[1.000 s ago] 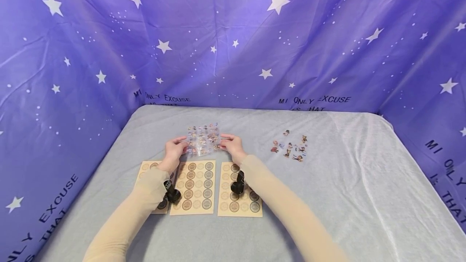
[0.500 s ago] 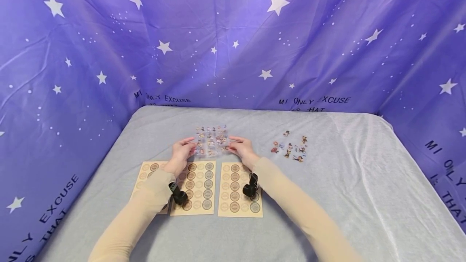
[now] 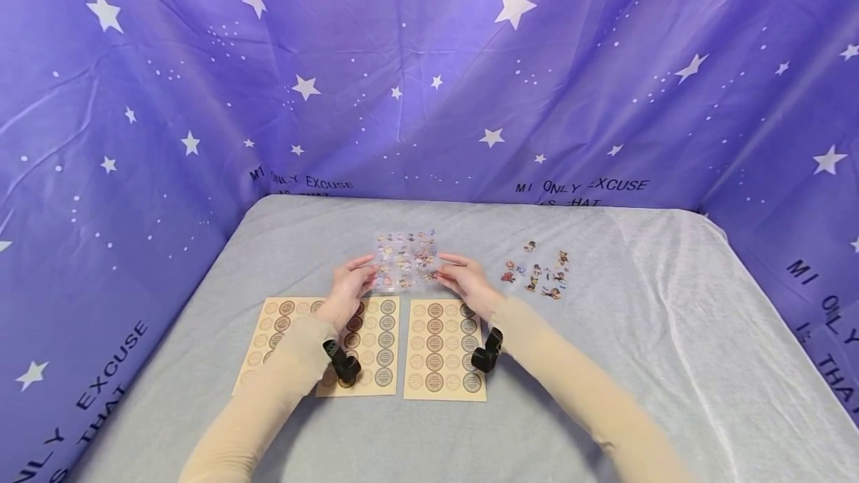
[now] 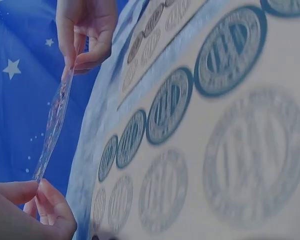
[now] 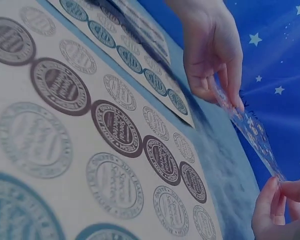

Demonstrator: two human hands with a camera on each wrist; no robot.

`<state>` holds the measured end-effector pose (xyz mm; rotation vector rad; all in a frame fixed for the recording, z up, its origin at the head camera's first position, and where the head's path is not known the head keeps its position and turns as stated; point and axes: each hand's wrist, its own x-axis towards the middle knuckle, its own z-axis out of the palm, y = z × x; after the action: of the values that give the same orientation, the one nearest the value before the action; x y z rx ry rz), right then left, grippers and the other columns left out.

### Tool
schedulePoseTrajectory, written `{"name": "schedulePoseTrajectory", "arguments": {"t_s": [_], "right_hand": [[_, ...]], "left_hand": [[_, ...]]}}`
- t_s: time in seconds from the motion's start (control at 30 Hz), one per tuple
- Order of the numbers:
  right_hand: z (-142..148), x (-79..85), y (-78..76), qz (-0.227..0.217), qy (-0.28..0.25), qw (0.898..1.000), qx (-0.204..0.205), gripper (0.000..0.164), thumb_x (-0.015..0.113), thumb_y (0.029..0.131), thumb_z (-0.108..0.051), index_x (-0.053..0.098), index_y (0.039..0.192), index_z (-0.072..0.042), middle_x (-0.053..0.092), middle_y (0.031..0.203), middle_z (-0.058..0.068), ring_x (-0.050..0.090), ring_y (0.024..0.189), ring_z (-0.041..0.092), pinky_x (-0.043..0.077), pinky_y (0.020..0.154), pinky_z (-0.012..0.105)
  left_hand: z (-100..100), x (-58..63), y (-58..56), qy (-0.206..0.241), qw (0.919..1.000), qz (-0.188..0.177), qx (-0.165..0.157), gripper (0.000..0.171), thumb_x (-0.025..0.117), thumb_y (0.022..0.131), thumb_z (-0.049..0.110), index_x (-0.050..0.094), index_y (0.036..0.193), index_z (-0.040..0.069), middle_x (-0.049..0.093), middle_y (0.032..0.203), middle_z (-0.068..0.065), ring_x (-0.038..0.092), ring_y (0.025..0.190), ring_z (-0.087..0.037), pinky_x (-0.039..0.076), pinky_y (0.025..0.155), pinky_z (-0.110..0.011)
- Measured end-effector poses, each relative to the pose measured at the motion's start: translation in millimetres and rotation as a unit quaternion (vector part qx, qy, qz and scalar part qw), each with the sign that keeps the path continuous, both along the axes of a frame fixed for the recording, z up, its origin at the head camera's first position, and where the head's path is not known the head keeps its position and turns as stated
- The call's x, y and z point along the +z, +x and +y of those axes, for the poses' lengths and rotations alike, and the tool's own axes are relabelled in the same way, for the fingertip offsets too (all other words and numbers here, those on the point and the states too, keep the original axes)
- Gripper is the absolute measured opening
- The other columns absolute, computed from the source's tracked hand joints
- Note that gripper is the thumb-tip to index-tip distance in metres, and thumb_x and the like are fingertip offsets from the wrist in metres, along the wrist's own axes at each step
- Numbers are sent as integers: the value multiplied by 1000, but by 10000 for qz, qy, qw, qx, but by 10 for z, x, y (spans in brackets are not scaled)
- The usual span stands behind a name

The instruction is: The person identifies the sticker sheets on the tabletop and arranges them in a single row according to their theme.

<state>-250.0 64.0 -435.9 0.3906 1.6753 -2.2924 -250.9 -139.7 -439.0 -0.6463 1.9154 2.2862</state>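
Observation:
A clear sticker sheet printed with small colourful figures is held between both hands above the table. My left hand pinches its left edge between thumb and fingers. At the opposite edge my right hand pinches it the same way. Seen from the left wrist, the sheet stretches thin and nearly edge-on from one hand to the other. The right wrist view shows the sheet bowing slightly between the two pinches.
Three tan sheets of round seal stickers lie below the hands: a left one, a middle one and a right one. Loose figure stickers lie right of the hands on the grey cloth. A purple star curtain stands behind.
Both hands have shifted to the right together, carrying the clear sticker sheet with them. The left tan sheet shows more than before. The loose stickers have stayed put.

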Motion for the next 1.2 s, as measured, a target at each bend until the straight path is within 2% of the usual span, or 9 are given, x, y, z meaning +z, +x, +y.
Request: {"name": "schedulePoseTrajectory", "arguments": {"t_s": [0.33, 0.6, 0.93, 1.2], "right_hand": [[245, 26, 150, -96, -238, 9996, 70, 44, 50, 83, 9, 45, 126, 3, 56, 95, 15, 60, 75, 12, 49, 82, 25], [474, 25, 298, -143, -370, 9992, 89, 49, 48, 82, 12, 38, 129, 6, 59, 82, 7, 60, 75, 12, 49, 82, 26], [732, 58, 475, -60, -550, 9980, 293, 51, 48, 83, 10, 32, 131, 7, 62, 89, 6, 60, 83, 14, 43, 91, 31], [935, 76, 604, -59, -587, 9971, 483, 56, 47, 84, 9, 24, 134, 8, 63, 84, 3, 61, 80, 13, 47, 84, 26]], "left_hand": [[186, 16, 77, 82, 9999, -89, -103, 36, 56, 81, -4, 57, 116, 3, 60, 70, 2, 54, 60, -5, 48, 55, -13], [364, 34, 163, 218, 9994, -64, -270, 35, 56, 81, -4, 57, 115, 2, 60, 67, 2, 50, 53, -4, 43, 48, -13], [563, 33, 264, 270, 9985, -51, -467, 33, 56, 81, -2, 57, 114, 1, 59, 70, 1, 54, 59, -4, 47, 54, -13], [693, 7, 359, 410, 9967, 36, -700, 33, 55, 82, -3, 56, 115, -2, 58, 75, 1, 54, 64, -6, 47, 58, -16]]}}
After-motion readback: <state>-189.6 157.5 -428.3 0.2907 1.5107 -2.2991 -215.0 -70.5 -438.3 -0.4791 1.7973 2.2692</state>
